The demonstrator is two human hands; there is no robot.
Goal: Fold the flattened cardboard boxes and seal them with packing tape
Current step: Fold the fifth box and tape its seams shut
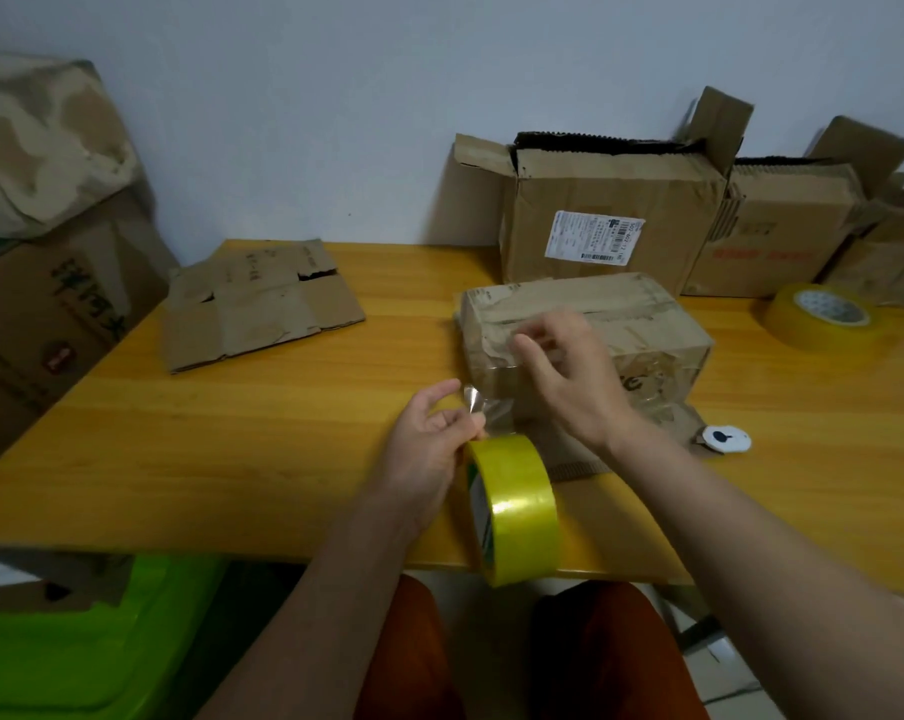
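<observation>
Sealing step: near the table's front edge, the left hand [429, 449] pinches the tape roll [512, 506] and its strip [483, 407]; the right hand [569, 371], fingers loose, presses tape onto the box [647, 324]. Next, likely tear it.

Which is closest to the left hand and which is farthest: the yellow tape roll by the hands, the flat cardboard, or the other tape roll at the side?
1. The yellow tape roll, right beside the left hand, which pinches its loose end.
2. The flat cardboard, farther back on the left of the table.
3. The other tape roll, far off at the right edge.
</observation>
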